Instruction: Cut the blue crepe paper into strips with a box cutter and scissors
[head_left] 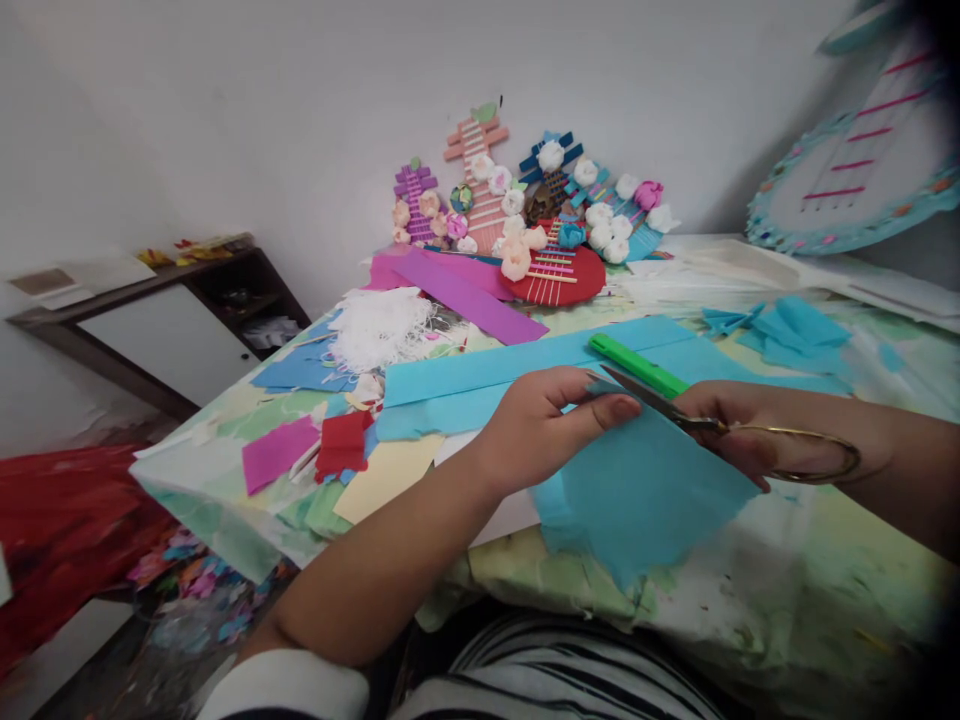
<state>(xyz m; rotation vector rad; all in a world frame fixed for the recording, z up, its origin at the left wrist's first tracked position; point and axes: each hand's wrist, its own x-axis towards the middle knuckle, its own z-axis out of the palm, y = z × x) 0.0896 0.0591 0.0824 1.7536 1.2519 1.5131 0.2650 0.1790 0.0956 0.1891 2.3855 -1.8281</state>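
Observation:
My left hand (551,425) pinches the top edge of a turquoise crepe paper sheet (645,500) that hangs over the table's front edge. My right hand (739,425) holds gold-handled scissors (720,425), fingers through the loop. The blades point left and meet the paper right beside my left thumb.
A green stick-like tool (637,365) lies on long turquoise strips (517,375) behind my hands. Purple paper (465,290), white shreds (379,325), red, pink and yellow scraps cover the patterned tablecloth (810,570). Paper-flower crafts (525,210) stand against the wall. A dark side table (150,310) stands left.

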